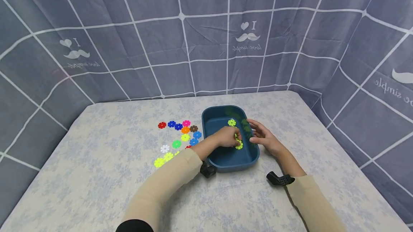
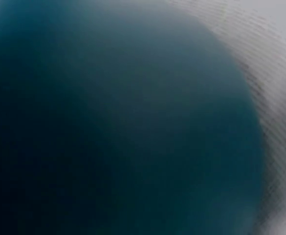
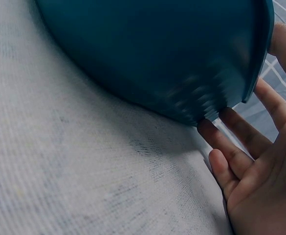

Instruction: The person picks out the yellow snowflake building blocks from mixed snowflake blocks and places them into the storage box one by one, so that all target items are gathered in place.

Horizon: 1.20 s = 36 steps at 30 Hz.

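Note:
My left hand (image 1: pixel 228 137) reaches over the near left rim into a dark teal plastic bin (image 1: pixel 222 165). Its fingers are bent, with a yellow snowflake disc (image 1: pixel 236 137) between thumb and fingers. Just under the thumb shows a second yellow disc (image 1: pixel 239 145), and a third yellow disc (image 1: pixel 231 122) lies farther back in the bin. Against the bin's right side rests my right hand (image 1: pixel 266 139), fingers spread and fairly straight. In the right wrist view its fingertips (image 3: pixel 206 126) touch the outer wall. Blurred teal bin wall (image 2: pixel 147 122) fills most of the left wrist view.
Left of the bin lie several loose discs: red (image 1: pixel 162 125), dark blue (image 1: pixel 171 124), pink (image 1: pixel 186 123), orange (image 1: pixel 185 130), brown (image 1: pixel 193 128), green (image 1: pixel 176 144), white (image 1: pixel 165 148) and yellow (image 1: pixel 159 162). A patterned cloth covers the table (image 1: pixel 80 174). Grey-blue curtains (image 1: pixel 206 45) hang behind it.

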Motion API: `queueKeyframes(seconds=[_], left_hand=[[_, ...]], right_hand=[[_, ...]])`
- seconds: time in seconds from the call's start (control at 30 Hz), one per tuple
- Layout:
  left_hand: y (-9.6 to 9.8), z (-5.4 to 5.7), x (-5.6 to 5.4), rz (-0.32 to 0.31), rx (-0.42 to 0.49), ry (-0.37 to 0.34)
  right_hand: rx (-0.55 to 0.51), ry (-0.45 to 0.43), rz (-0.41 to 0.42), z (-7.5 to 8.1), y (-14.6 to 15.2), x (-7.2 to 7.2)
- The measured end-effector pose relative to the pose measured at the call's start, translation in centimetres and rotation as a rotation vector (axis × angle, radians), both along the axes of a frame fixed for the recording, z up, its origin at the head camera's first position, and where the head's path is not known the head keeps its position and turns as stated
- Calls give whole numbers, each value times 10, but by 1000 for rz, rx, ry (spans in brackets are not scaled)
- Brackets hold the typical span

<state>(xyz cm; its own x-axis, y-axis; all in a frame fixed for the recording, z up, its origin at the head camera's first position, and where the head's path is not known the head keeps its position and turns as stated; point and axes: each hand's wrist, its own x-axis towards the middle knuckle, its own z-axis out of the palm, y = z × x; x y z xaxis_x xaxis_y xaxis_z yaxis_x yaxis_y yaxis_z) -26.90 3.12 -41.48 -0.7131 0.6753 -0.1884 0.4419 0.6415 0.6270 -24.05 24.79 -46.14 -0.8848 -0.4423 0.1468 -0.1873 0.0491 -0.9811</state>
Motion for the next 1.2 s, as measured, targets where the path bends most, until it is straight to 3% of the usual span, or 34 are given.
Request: queueKeyframes(seconds=[0.17, 0.63, 1.2], left_hand=[[3, -2, -1, 3, -9, 7], [5, -5, 3, -30, -40, 116], [7, -5, 5, -32, -81, 149]], right_hand=[[0, -3, -6, 0, -1, 0], [3, 4, 2, 1, -1, 0], [-4, 1, 0, 1, -1, 0]])
